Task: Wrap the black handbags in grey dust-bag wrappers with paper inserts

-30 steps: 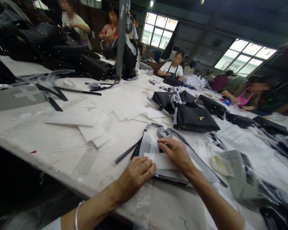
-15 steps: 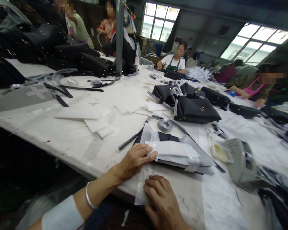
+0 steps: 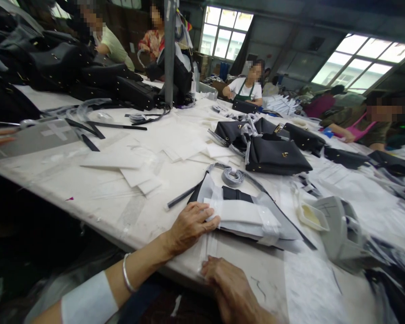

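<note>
A black bag (image 3: pixel 238 194) lies on the table, wrapped in grey and white sheets, with white foam padding (image 3: pixel 239 212) along its near side. Clear tape crosses the padding near its right end. My left hand (image 3: pixel 194 225) rests with fingers spread on the left end of the padding. Below it my right hand (image 3: pixel 227 281) has its fingers drawn together at the lower end of a clear strip (image 3: pixel 207 249) that runs down from the bag. A wrapped strap coil (image 3: pixel 232 176) sits just behind the bag.
Black bags (image 3: pixel 276 155) lie behind, others are piled at the back left. Foam sheets (image 3: pixel 138 177) are left of centre. A grey tape dispenser (image 3: pixel 340 225) and a small tray (image 3: pixel 312 216) stand right. A metal post (image 3: pixel 169 54) rises behind. Several people sit around; someone's hand (image 3: pixel 0 136) shows far left.
My right hand has moved slightly down, its fingers now closed on the strip's end, and the strip looks narrower. My left hand stays on the padding. Another person's hand has appeared far left.
</note>
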A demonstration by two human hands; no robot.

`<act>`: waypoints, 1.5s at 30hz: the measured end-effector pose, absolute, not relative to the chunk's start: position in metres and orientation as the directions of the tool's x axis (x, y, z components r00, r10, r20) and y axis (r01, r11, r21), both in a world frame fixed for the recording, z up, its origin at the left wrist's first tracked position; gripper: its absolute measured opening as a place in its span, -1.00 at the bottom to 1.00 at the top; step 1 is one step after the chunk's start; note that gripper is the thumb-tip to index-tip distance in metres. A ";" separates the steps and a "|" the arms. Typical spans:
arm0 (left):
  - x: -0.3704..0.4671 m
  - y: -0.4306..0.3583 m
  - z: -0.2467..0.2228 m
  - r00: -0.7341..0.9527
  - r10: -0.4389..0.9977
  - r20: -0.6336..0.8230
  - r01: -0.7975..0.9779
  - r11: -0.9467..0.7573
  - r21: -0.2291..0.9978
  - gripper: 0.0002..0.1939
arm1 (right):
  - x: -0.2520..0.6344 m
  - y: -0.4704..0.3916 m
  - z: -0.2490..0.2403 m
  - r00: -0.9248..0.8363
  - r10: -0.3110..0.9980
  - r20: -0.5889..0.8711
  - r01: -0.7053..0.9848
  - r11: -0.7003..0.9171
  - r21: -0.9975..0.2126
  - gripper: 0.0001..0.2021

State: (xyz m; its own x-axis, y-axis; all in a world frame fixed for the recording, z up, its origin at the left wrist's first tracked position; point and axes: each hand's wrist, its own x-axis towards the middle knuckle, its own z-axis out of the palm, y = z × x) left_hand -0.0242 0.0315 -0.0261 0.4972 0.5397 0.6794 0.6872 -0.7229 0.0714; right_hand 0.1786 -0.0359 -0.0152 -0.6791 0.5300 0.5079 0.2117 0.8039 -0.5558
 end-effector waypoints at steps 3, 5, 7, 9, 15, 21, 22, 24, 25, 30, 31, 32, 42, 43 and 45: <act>-0.023 0.031 -0.026 0.500 0.534 0.682 0.696 -0.716 0.051 -0.75 | 0.179 -0.038 -0.010 -0.684 0.548 0.482 0.227 0.787 -0.573 -0.88; -0.023 0.029 -0.024 0.505 0.534 0.678 0.705 -0.709 0.033 -0.75 | 0.180 -0.035 0.002 -0.663 0.596 0.452 0.265 0.752 -0.603 -0.89; -0.025 0.024 -0.021 0.523 0.556 0.646 0.718 -0.696 0.017 -0.74 | 0.180 -0.029 0.018 -0.640 0.651 0.408 0.305 0.703 -0.643 -0.90; -0.027 0.018 -0.017 0.532 0.608 0.589 0.736 -0.676 0.034 -0.68 | 0.180 -0.020 0.033 -0.628 0.680 0.378 0.320 0.669 -0.671 -0.90; -0.026 -0.002 -0.002 0.436 0.790 0.432 0.739 -0.588 0.329 -0.33 | 0.171 0.023 0.060 -0.562 0.739 0.370 0.360 0.622 -0.696 -0.90; -0.004 -0.006 0.001 0.154 0.831 0.534 0.691 -0.477 0.544 -0.38 | 0.160 0.071 0.064 -0.516 0.828 0.218 0.520 0.506 -0.688 -0.82; -0.001 -0.005 0.001 0.118 0.836 0.536 0.683 -0.460 0.567 -0.48 | 0.160 0.077 0.063 -0.508 0.841 0.189 0.542 0.482 -0.689 -0.81; 0.005 -0.002 0.002 0.044 0.845 0.532 0.671 -0.420 0.611 -0.70 | 0.160 0.084 0.059 -0.489 0.860 0.144 0.575 0.442 -0.688 -0.79; 0.007 0.000 0.002 0.005 0.851 0.525 0.667 -0.394 0.632 -0.79 | 0.160 0.087 0.057 -0.482 0.867 0.129 0.588 0.429 -0.685 -0.79; 0.014 0.013 0.001 -0.082 0.848 0.523 0.686 -0.333 0.647 -0.87 | 0.165 0.097 0.046 -0.473 0.875 0.105 0.629 0.419 -0.655 -0.83; 0.015 0.015 0.000 -0.085 0.842 0.532 0.700 -0.330 0.634 -0.86 | 0.166 0.098 0.044 -0.473 0.875 0.105 0.635 0.421 -0.647 -0.83; 0.016 0.017 0.000 -0.089 0.836 0.542 0.713 -0.326 0.621 -0.86 | 0.166 0.098 0.042 -0.472 0.875 0.103 0.643 0.422 -0.639 -0.83; 0.015 0.030 0.001 -0.061 0.822 0.567 0.825 -0.278 0.492 -0.86 | 0.164 0.097 0.029 -0.410 0.910 0.066 0.679 0.353 -0.644 -0.84; 0.015 0.030 0.002 -0.041 0.813 0.581 0.839 -0.288 0.462 -0.86 | 0.164 0.097 0.029 -0.405 0.912 0.071 0.676 0.350 -0.649 -0.84; 0.015 0.028 0.004 0.000 0.768 0.641 0.853 -0.335 0.401 -0.85 | 0.165 0.097 0.029 -0.395 0.916 0.069 0.672 0.340 -0.658 -0.84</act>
